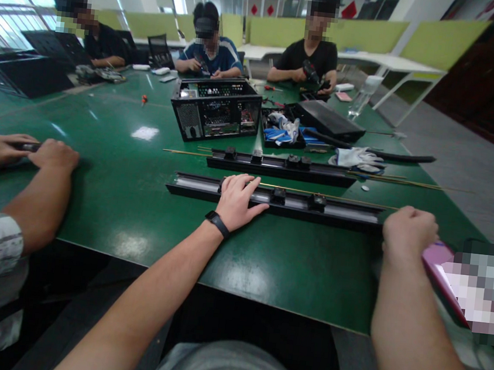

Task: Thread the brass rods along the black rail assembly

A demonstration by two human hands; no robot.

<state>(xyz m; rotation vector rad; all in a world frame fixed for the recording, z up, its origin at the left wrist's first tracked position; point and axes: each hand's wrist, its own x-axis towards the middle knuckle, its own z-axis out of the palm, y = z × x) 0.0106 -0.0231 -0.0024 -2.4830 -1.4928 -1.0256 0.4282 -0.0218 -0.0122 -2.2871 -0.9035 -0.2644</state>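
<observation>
My left hand (237,200) lies on the nearer black rail (336,212), fingers stretched over its left half, thumb pointing right. A thin brass-coloured rod (329,196) runs along this rail from my left fingertips toward my right hand (407,231). That hand is closed at the rail's right end, around the rod's end. Small black blocks (317,202) sit in the rail's channel. Behind it lies a second black rail (275,167), with several similar blocks and thin rods beside it.
An open black computer case (219,114) stands behind the rails. Right of it are blue and white gloves (281,130), another glove (360,158) and a black panel (329,118). A person's hands (51,155) are at the left; three people sit across the green table (107,205).
</observation>
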